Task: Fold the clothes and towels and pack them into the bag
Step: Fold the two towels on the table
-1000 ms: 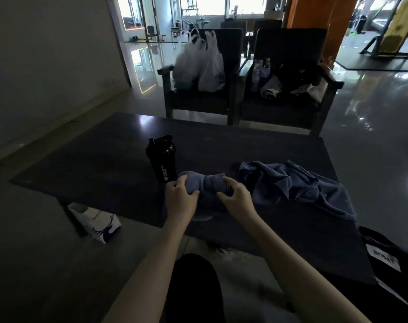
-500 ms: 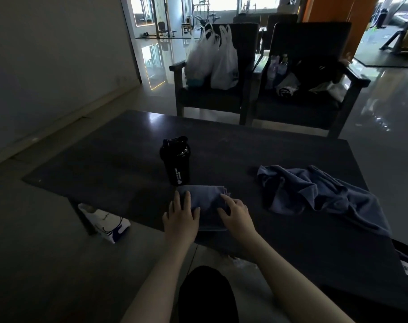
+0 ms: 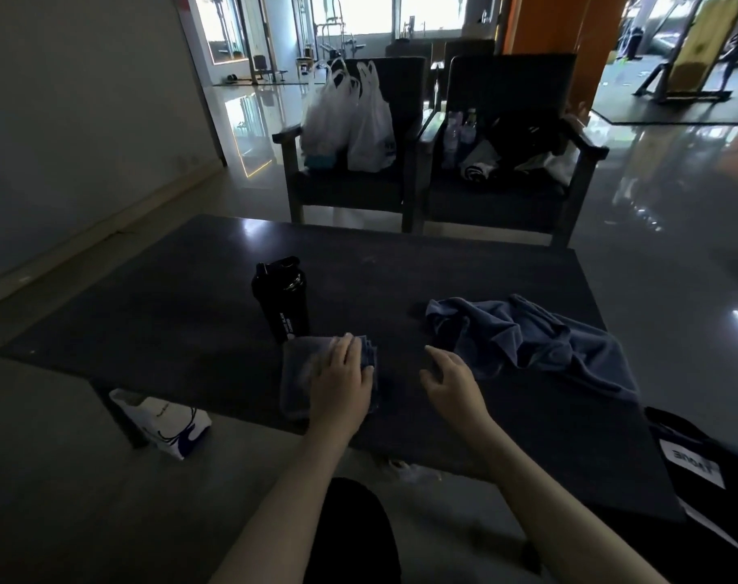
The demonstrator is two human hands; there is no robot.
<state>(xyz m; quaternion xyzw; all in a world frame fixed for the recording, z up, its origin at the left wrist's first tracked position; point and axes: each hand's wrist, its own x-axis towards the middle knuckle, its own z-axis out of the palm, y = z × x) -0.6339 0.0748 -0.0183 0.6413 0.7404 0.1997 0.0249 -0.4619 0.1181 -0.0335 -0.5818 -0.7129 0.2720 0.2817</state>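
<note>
The left hand lies flat, fingers straight, pressing on top of the folded blue towel, which sits near the front edge of the dark table. The right hand, at 3 o'clock from the left, hovers just above the tabletop with fingers loosely spread, holding nothing. Its fingertips are near the edge of a crumpled blue cloth, which sprawls at 2 o'clock from it. A black shaker bottle stands upright at 11 o'clock from the folded towel, just beside it. The black bag, with a white label, sits off the table's right end at 4 o'clock from the right hand. A white shopping bag lies on the floor at 8 o'clock. At 12 o'clock, past the table, 2 dark armchairs stand side by side; white plastic bags rest on the left 1.
</note>
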